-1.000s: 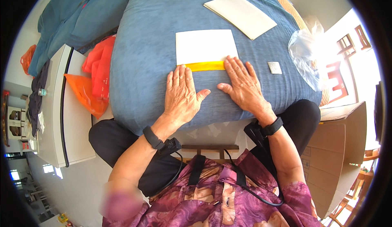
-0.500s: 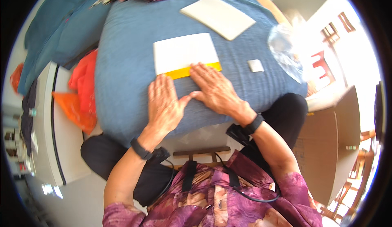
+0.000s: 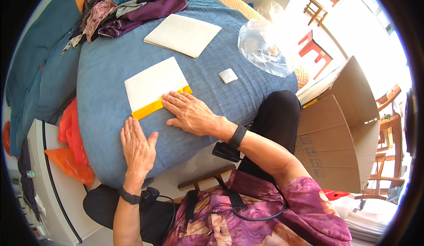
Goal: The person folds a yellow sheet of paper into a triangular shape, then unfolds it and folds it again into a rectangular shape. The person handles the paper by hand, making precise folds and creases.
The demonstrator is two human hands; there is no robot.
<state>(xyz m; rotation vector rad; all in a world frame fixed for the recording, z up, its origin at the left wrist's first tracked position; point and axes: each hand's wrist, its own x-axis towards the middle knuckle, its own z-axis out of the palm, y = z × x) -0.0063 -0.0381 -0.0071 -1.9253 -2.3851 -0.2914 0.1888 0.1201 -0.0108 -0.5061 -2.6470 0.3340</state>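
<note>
A flat white rectangular piece [image 3: 157,81], like paper or card, lies on the blue cloth cover [image 3: 101,87]. A yellow strip [image 3: 149,110] runs along its near edge. My right hand [image 3: 190,113] lies palm down with its fingers outstretched, fingertips over the right part of the strip. Palm down as well, my left hand [image 3: 138,148] has its fingertips at the strip's left end. Its thumb stands apart from its fingers. Neither hand grips anything. Both wrists wear black bands with small black devices.
Farther off lies a cream-white flat stack [image 3: 183,34]. A small white square packet [image 3: 228,76] is to the right, with a clear plastic bag [image 3: 265,47] beyond. Crumpled clothes [image 3: 132,14] fill the far left. A cardboard box [image 3: 338,135] stands right; an orange bag [image 3: 70,164] hangs left.
My thumbs, touching before, are now apart; my left hand sits farther from the right. The view has turned, so the white piece and stack appear farther left and tilted.
</note>
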